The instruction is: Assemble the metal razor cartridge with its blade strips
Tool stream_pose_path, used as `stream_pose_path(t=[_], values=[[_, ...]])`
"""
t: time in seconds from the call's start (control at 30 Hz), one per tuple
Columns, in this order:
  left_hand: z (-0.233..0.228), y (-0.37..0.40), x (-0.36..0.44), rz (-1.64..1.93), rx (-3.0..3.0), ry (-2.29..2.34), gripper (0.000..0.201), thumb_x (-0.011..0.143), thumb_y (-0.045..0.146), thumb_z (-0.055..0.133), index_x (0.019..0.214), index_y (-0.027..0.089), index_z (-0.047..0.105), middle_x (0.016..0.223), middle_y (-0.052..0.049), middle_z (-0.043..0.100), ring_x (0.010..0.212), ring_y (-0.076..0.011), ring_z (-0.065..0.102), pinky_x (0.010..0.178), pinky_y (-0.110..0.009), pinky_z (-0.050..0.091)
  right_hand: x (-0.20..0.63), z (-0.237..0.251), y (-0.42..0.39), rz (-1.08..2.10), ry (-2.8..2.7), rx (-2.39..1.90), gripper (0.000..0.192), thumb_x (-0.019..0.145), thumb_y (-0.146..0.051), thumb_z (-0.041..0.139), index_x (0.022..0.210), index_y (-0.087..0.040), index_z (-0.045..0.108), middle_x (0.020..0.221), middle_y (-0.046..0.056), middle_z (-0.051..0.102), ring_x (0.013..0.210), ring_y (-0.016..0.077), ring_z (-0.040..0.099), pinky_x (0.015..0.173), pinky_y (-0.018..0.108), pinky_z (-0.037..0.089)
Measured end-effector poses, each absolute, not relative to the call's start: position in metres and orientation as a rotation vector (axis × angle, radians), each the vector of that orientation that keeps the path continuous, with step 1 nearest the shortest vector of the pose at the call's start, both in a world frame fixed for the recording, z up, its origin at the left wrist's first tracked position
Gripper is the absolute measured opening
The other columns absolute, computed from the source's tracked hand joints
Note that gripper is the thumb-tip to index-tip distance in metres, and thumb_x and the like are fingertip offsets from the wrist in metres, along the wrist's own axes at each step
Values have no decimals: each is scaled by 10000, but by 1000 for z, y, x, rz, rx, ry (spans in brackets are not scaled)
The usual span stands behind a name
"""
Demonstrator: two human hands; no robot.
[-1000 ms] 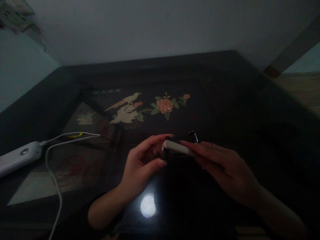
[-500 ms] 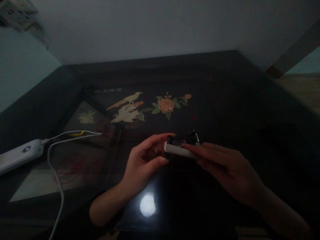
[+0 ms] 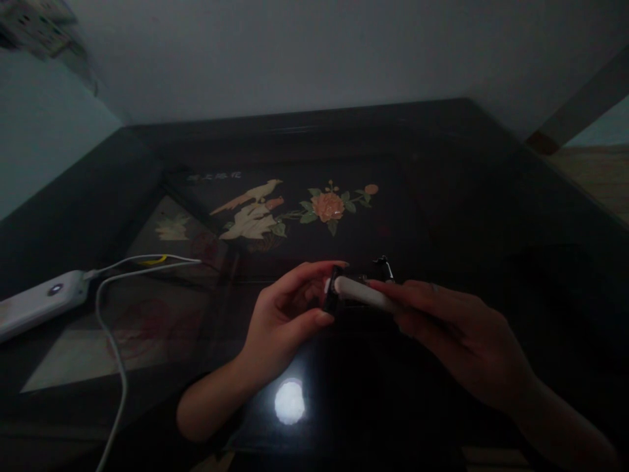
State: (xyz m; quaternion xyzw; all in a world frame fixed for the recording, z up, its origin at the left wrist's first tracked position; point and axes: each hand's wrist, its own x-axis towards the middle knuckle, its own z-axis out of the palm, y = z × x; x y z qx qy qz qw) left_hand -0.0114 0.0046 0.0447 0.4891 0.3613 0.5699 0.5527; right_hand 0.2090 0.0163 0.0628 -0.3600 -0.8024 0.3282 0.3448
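Observation:
My left hand (image 3: 278,321) is closed, thumb and index finger pinching a small black piece (image 3: 332,300) by its two ends. Pointing at that piece is the end of a slim white-edged object (image 3: 366,295), dark on its far side, which my right hand (image 3: 457,328) grips between thumb and fingers. Whether the two parts touch or sit just apart, I cannot tell. A thin black arm with a shiny edge (image 3: 387,267) sticks up behind the white-edged object. Its exact kind is too dark to make out.
On the left of the glossy dark table (image 3: 472,196) lies a white power bank (image 3: 44,305). A white cable (image 3: 115,347) loops from it toward the front edge. A bird-and-flower picture (image 3: 327,206) decorates the tabletop. A wall (image 3: 295,59) stands behind.
The white-edged object has shifted slightly right with my right hand and turned a little. The black piece in my left fingers now shows more fully. My left hand has barely moved.

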Motion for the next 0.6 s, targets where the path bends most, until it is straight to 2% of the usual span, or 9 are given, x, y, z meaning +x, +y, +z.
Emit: stream_pose_path(t=[0.1,0.23,0.47,0.6], values=[[44,5,-11,1368,1148,854,388,706,355,819,1072,246,748,946,-47,730,753,-133,629,672,-195,517,209,63,15,938,-2106,-877,403,934,-158,553,1290,-340,599,958,-4,744,760,134,683,615,191,518],[44,7,-10,1360,1139,846,403,690,345,831,1065,223,746,966,-66,734,759,-151,642,673,-216,526,206,63,14,1003,-2093,-835,378,930,-162,559,1260,-333,631,881,-14,749,686,121,665,572,183,499],[45,5,-9,1372,1127,841,374,671,336,845,1026,255,760,895,-30,737,794,-156,667,729,-223,538,204,56,16,918,-1991,-960,388,941,-147,530,1289,-296,615,926,21,739,756,137,668,642,213,525],[45,5,-9,1399,1128,855,361,690,334,832,1034,249,758,970,-50,744,813,-165,671,723,-227,542,205,57,15,964,-2067,-859,376,940,-162,537,1283,-290,622,859,15,725,677,120,636,574,196,501]])
